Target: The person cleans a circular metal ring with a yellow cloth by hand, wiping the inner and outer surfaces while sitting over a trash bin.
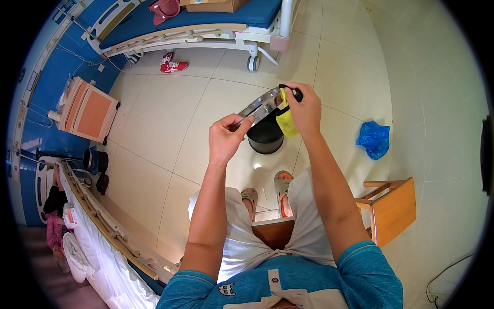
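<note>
Both my hands hold a round, flat metal object (pixel 264 109) that looks like a pan or lid, tilted nearly edge-on. My left hand (pixel 228 135) pinches its near left rim between thumb and fingers. At its far right end, my right hand (pixel 305 104) grips the rim together with a yellow cloth (pixel 287 123) that has black edging; the cloth hangs down below the fingers. Underneath, a black round bin (pixel 266 143) stands on the floor, partly hidden by the metal object.
A wooden stool (pixel 393 210) and a blue plastic bag (pixel 373 140) are at the right. Beyond are a hospital bed (pixel 216 27) and red shoes (pixel 173 67). At the left stand a bedside cabinet (pixel 94 114) and another bed (pixel 104 231) with a person lying on it.
</note>
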`<state>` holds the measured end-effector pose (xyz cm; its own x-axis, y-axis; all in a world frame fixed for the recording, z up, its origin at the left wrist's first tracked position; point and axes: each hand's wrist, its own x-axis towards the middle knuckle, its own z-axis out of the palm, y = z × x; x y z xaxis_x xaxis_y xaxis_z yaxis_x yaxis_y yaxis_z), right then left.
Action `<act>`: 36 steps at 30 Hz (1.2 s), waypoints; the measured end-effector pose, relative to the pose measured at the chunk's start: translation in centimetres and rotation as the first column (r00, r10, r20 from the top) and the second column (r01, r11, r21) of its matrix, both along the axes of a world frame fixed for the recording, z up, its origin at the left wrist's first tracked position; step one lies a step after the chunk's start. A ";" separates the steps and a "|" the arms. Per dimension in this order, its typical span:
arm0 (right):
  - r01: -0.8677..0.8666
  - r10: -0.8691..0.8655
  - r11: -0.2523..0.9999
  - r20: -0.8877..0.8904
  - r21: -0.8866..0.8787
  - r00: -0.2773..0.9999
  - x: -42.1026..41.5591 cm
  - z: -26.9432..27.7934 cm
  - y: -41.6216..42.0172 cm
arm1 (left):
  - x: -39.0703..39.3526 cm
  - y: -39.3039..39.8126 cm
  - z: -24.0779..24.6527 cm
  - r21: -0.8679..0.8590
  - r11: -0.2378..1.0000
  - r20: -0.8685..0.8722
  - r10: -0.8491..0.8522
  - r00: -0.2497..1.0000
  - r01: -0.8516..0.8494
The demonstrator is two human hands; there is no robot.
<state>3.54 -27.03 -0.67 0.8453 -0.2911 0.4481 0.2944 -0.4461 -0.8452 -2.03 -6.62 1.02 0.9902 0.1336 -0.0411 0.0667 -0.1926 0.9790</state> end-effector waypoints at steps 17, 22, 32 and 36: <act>-0.351 0.352 0.936 0.099 -0.029 0.931 -2.1 0.2 3.6 | 0.5 0.3 -0.8 0.091 0.992 -0.005 0.091 0.996 -0.090; -0.440 0.440 0.898 0.055 -0.011 0.897 -3.1 0.5 4.5 | 0.5 0.6 -1.0 0.067 0.993 -0.016 0.097 0.995 -0.096; -0.268 0.268 0.963 0.023 0.016 0.963 -2.3 1.0 3.3 | 0.3 0.1 -0.2 0.102 0.994 -0.055 0.047 0.997 -0.041; -0.154 0.153 0.987 0.021 0.034 0.988 -1.2 0.4 2.0 | 0.3 0.1 -0.5 0.091 0.995 -0.031 0.043 0.999 -0.040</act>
<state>2.36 -25.05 -0.24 0.8729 -0.1746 0.4556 0.3727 -0.3639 -0.8536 -1.72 -6.52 0.53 0.9820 0.1796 -0.0591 0.1081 -0.2767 0.9549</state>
